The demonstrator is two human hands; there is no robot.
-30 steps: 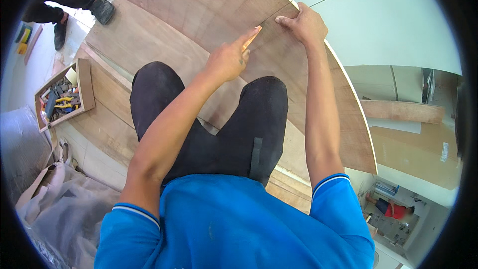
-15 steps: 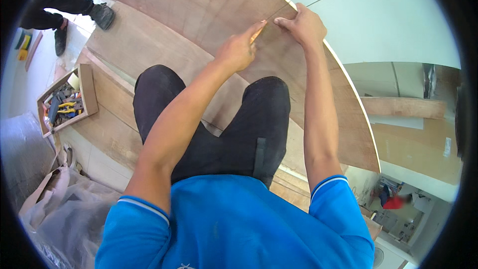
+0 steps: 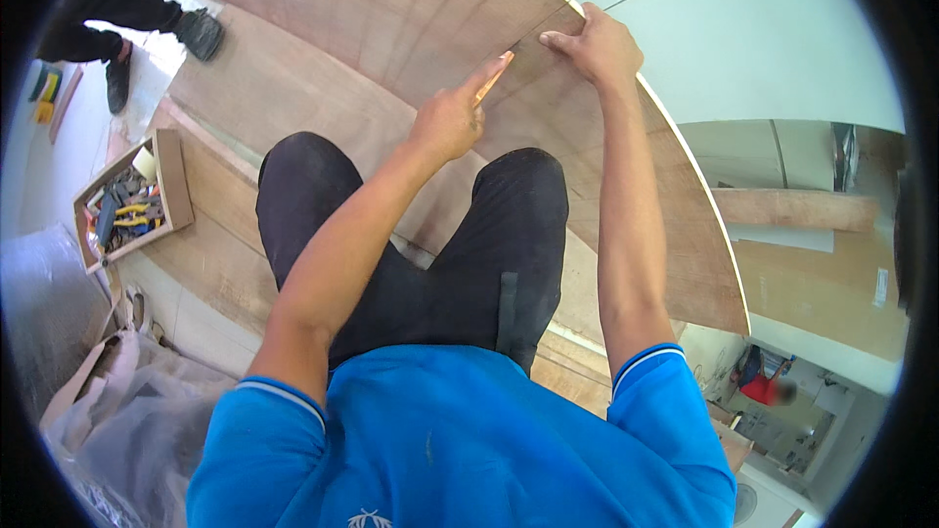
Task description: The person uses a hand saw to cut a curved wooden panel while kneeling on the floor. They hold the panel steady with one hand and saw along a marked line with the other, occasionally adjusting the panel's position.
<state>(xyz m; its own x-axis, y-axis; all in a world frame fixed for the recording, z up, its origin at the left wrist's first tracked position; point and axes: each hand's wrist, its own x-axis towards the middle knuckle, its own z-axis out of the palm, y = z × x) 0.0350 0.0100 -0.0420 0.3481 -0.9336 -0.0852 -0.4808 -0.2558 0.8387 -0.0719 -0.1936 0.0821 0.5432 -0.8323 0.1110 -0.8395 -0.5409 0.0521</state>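
The wide wooden panel is in the far middle of my view and reaches to the right; it seems to be tilted, but I cannot tell how much. A thin dark line goes across its face to the light edge. My right hand is grasping this edge, with the thumb on the face and the other fingers hidden behind. My left hand is closed around a thin orange-brown piece, with the index finger stretched along it. Its tip is near the lower end of the line; I cannot tell if it touches.

For working well here, I think the right hand should hold the edge firmly, so that the panel does not rock, and the left one should guide the tip slowly with light pressure.

The panel passes close to the right knee, so I would not swing it to the near side. Beyond the light edge, a pale surface leaves me uncertain how much room there is. To the left, over the flat boards, the left arm seems freer, until the tool box and a co-worker's shoe.
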